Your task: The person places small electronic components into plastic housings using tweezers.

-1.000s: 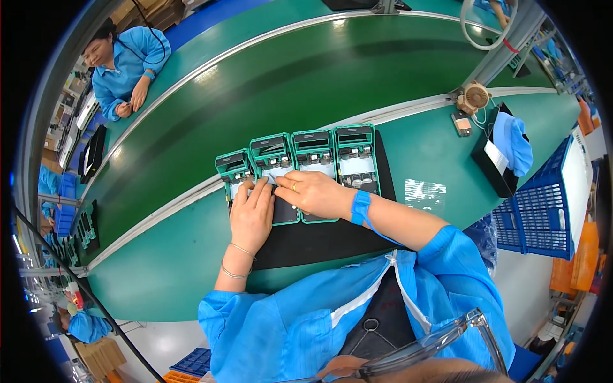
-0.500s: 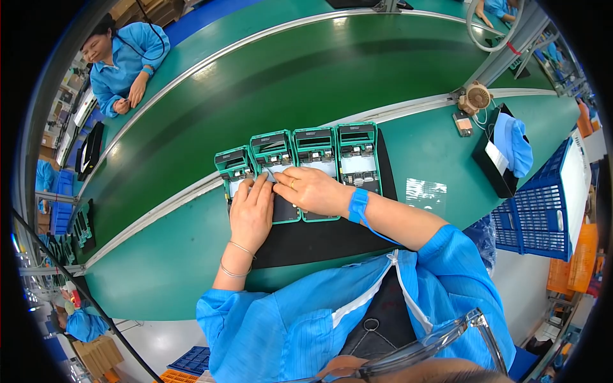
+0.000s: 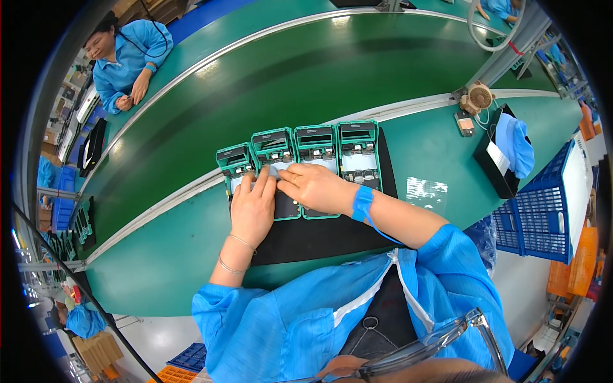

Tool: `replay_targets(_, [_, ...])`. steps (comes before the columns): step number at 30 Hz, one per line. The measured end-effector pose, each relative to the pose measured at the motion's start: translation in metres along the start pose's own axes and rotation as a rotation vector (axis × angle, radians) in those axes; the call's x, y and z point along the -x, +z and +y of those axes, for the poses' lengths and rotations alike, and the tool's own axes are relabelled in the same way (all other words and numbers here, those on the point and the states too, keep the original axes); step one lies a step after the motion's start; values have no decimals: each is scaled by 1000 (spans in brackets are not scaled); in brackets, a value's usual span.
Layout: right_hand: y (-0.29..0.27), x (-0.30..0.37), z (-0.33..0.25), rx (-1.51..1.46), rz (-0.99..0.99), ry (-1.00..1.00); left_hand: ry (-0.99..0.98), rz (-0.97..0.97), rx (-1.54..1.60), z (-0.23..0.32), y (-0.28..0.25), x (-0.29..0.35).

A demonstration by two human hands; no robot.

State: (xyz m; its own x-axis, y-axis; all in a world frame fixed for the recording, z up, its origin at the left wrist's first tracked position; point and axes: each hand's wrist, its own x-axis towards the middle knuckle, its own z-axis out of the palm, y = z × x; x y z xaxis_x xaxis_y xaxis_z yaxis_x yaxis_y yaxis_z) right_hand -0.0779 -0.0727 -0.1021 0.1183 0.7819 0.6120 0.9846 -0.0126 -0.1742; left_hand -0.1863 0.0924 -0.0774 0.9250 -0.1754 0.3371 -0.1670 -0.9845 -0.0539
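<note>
Smooth green tabletop (image 3: pixel 159 255); bare fingers (image 3: pixel 260 184) meet over a boxy, green-rimmed frame (image 3: pixel 274 151).

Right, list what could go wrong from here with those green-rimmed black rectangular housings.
1. The bare left hand and bare right hand meet over the second green-rimmed black rectangular housing from the left, so a fingertip could disturb its exposed small parts.
2. It sits close beside the third housing; pressing one might nudge the other.
3. The corded blue band on the right wrist could snag the rightmost housing during a move.
</note>
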Motion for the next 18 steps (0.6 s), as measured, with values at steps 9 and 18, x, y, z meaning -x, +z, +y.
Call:
replay_targets(9, [-131, 122, -6, 75, 150, 323, 16, 130, 17, 21, -6, 4])
replay_targets(18, [-165, 234, -50, 56, 172, 617, 673, 3, 597, 154, 19, -50])
